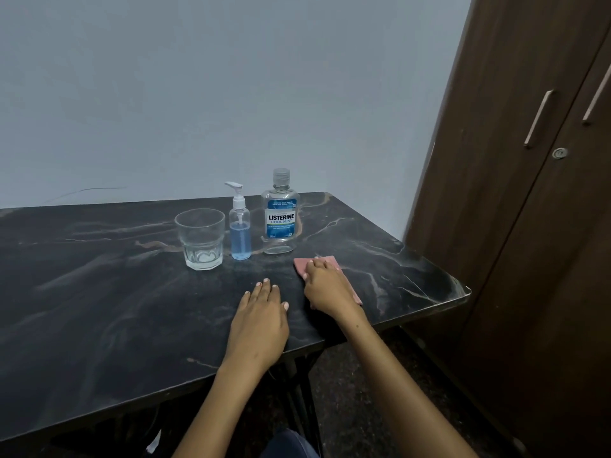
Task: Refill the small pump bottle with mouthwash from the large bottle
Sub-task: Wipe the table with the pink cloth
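"LISTERINE COOL MINT" on large bottle (280,215)

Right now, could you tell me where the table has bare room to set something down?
Bare: the broad stretch left of the glass and left hand, and the right corner beyond the pink cloth. Crowded: the row of glass, pump bottle, large bottle.

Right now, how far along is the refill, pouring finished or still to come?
Pouring looks finished: the large bottle stands capped and looks nearly empty, and the small pump bottle has its pump on, blue liquid about halfway up. In hand: the right hand rests on a pink cloth on the table, likely wiping; the left hand lies flat. Left: perhaps only tidying. The glass looks empty.
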Demonstrator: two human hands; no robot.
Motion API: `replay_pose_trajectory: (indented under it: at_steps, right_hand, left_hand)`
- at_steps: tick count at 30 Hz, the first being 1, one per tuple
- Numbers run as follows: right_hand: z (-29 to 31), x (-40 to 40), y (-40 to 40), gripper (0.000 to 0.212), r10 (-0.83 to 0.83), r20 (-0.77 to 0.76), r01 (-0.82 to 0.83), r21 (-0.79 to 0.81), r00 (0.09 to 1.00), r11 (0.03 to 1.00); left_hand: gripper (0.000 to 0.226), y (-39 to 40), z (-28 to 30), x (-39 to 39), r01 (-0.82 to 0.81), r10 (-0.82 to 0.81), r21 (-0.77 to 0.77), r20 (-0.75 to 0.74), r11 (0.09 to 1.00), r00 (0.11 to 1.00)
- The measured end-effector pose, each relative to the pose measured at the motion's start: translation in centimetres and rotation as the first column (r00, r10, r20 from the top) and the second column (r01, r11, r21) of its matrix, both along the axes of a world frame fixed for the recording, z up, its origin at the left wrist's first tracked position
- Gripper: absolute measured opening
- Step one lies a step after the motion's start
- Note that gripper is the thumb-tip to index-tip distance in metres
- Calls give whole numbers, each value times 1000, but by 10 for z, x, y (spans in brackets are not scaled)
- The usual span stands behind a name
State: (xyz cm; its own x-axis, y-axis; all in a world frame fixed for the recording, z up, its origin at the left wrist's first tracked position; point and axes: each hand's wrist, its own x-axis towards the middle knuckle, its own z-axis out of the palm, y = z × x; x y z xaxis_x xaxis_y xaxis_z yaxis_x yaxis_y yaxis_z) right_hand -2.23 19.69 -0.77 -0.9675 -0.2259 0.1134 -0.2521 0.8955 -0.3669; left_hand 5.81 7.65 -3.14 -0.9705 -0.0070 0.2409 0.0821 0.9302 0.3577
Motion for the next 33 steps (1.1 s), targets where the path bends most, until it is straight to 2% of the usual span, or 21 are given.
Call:
replay_pose_trajectory:
  at_steps: [5,7,9,12,16,21,26,29,33]
  right_hand:
    - [0,12,-13,37,231,-26,-231,-14,973,973]
    - [-7,23,-3,39,263,-66,-266,-37,963,963]
    - [-14,31,10,40,232,-91,-239,-68,968,969]
    - [-13,28,17,39,151,-49,-156,-111,987,982]
    - [-2,8,4,37,56,-45,-58,-43,997,997]
    - [-5,2,-17,36,52,-18,-53,-40,998,998]
    - [-7,21,-71,34,230,8,-229,-71,973,971]
    - [-12,36,-94,34,325,-31,-327,-64,945,943]
    - [-18,54,-73,35,421,-99,-429,-80,902,900]
  left_hand:
    - [48,-2,1,0,-1,1,-8,-3,1000,1000]
    - [48,-2,1,0,0,0,-4,-9,1000,1000]
    - [49,-2,1,0,2,-2,-1,-7,1000,1000]
    - [49,-2,0,1,0,0,4,-11,1000,1000]
    - [49,-3,-1,1,-3,3,8,-23,1000,1000]
    - [50,-8,2,1,-4,5,16,-29,1000,1000]
    - [47,-51,5,17,-82,80,-86,-24,993,997]
    - [45,-86,5,36,-174,172,-80,-30,981,985]
    - [45,-112,2,53,-209,208,-32,-29,977,978]
